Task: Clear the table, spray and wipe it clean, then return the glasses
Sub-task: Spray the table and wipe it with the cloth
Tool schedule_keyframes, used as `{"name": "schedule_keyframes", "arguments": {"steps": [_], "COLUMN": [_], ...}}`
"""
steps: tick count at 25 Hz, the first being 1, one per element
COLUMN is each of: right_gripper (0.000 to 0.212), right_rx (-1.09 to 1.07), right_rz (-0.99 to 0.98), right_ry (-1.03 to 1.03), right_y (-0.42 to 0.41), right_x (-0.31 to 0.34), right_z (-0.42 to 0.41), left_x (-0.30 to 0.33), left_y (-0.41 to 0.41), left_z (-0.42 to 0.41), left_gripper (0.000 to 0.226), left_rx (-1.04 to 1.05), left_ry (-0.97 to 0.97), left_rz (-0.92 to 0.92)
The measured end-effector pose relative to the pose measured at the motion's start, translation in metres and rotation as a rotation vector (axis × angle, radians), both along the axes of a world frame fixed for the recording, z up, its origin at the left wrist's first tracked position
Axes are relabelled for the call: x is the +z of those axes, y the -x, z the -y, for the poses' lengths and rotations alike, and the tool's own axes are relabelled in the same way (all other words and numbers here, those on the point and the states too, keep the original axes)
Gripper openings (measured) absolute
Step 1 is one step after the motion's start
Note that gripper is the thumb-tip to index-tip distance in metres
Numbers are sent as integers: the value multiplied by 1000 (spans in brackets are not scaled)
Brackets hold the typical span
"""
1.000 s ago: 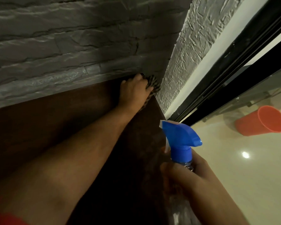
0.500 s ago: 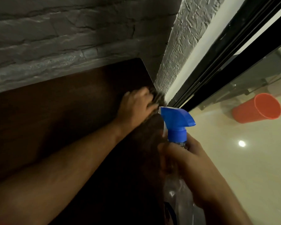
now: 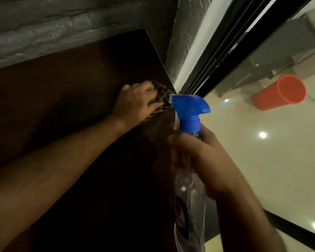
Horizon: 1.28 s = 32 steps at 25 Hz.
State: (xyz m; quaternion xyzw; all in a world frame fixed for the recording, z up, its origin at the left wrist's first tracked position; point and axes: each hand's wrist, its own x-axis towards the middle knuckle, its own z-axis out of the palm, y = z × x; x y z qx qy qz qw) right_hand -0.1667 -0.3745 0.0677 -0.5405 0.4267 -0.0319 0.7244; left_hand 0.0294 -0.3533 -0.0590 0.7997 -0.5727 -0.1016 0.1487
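Wiping the table (image 3: 65, 99) near its right edge, with the bottle waiting.

From the head view, the left hand (image 3: 136, 104) is pressing a patterned cloth (image 3: 164, 95) flat under its fingers, so the cloth is rubbing the dark wood. Just beside it, toward the person, the right hand (image 3: 202, 159) is gripping the neck of the spray bottle (image 3: 189, 179), fingers curled around it, probably keeping it ready for another spray. No glasses are showing.
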Motion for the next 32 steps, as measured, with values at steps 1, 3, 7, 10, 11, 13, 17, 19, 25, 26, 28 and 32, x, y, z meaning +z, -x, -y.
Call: {"name": "schedule_keyframes", "arguments": {"steps": [1, 3, 7, 10, 11, 13, 17, 19, 25, 26, 28, 32], "right_gripper": [25, 21, 27, 27, 26, 24, 25, 24, 24, 24, 22, 29], "right_rx": [-2, -5, -10, -24, -14, 10, 10, 10, 9, 8, 2, -10], "right_rz": [-7, -20, -7, -20, -23, -12, -20, -22, -12, -6, 7, -15], "right_ry": [-14, -34, -35, -48, -44, -35, -47, -69, -52, -50, -45, -56], "right_y": [1, 2, 8, 10, 10, 10, 7, 3, -3, 1, 11, 32], "right_x": [0, -1, -4, -5, -5, -4, -13, -15, -6, -2, 4, 1], "right_z": [0, 0, -4, -8, -9, -9, -4, -3, -15, -16, -14, -12], "left_x": [2, 2, 3, 4, 3, 1, -7, -10, 0, -1, -1, -8], "left_y": [-11, -55, -97, -9, 19, 27, -86, -124, -22, 6, 34, -62], "left_z": [-9, 11, 94, 73, 35, -41, -81, -38, 65, 33, -49, -98], "left_gripper": [38, 41, 45, 38, 37, 40, 49, 54, 39, 37, 40, 49], "left_rx": [28, 236, 520, 167, 18, -78, 443, 609, 284, 160, -46, 322], "left_ry": [-6, -21, -44, -45, -13, 21, -10, 7, -31, -31, 15, -17], "left_rz": [37, 197, 99, 53, 9, -46, 151, 198, 25, 28, -15, 173]}}
